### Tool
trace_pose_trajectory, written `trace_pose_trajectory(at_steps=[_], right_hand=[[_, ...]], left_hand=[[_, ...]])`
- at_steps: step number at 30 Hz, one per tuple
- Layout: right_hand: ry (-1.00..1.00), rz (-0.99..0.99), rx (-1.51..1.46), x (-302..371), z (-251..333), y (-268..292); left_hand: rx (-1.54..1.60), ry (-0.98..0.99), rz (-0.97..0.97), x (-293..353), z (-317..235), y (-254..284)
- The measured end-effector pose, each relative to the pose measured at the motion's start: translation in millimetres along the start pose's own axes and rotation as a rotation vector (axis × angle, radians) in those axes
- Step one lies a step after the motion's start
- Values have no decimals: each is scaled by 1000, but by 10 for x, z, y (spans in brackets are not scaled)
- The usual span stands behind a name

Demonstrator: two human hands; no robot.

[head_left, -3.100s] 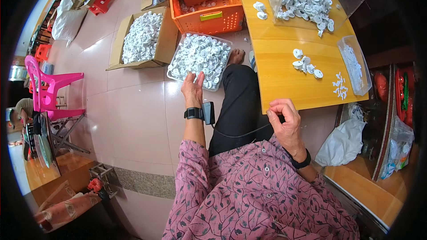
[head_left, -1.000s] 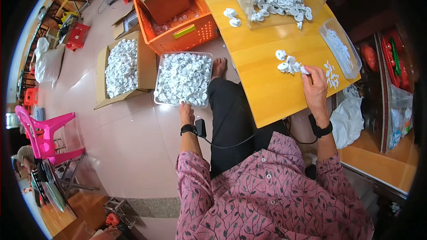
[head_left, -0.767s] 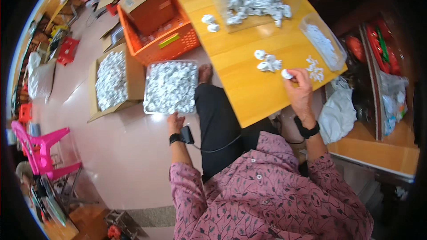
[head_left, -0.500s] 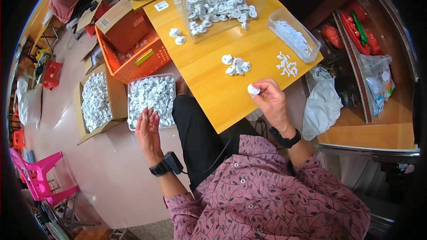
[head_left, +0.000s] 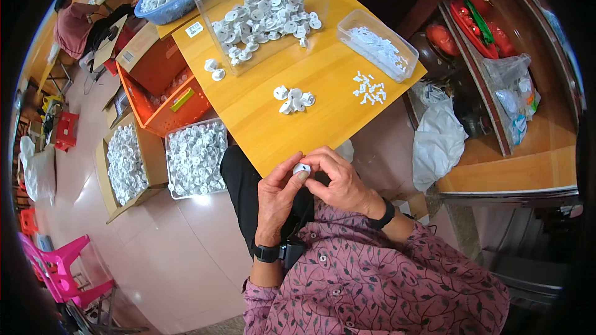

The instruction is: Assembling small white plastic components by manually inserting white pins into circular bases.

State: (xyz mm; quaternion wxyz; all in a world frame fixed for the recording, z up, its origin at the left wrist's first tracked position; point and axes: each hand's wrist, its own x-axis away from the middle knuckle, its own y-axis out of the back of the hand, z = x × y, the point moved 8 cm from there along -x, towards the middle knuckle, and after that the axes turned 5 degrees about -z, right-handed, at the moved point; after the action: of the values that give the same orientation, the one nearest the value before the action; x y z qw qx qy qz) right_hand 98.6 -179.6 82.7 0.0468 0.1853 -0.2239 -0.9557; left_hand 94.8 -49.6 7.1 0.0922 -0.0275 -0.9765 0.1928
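Observation:
A small round white plastic piece [head_left: 302,168] with a dark spot on its face is pinched between my two hands, just off the table's near edge. The thumb and fingers of my left hand [head_left: 277,197] grip it from the left. From the other side my right hand [head_left: 343,185] closes its fingertips on it; whether a tiny part is also in them I cannot make out. Beyond them on the yellow wooden table [head_left: 248,127] lies a small group of similar white pieces [head_left: 293,100]. Further right, several tiny white slips [head_left: 369,89] are scattered on the wood.
A clear bin [head_left: 264,15] of white pieces and a clear tray [head_left: 406,68] of tiny parts stand on the table. To the left are a full clear tub [head_left: 196,158], a cardboard box [head_left: 155,167] and an orange crate [head_left: 164,115]. A person [head_left: 77,22] sits far left.
My left hand has come up from beside the tub to meet my right. The right hand has brought the white piece down and left, and both now hold it. The view has shifted.

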Motion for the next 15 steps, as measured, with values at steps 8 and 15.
trace_pose_trajectory(at_steps=[8, 15], right_hand=[[9, -385, 501, -145, -917, 972], [95, -335, 897, -282, -983, 990]], left_hand=[[124, 92, -21, -28, 53, -7], [117, 77, -25, -33, 48, -30]])
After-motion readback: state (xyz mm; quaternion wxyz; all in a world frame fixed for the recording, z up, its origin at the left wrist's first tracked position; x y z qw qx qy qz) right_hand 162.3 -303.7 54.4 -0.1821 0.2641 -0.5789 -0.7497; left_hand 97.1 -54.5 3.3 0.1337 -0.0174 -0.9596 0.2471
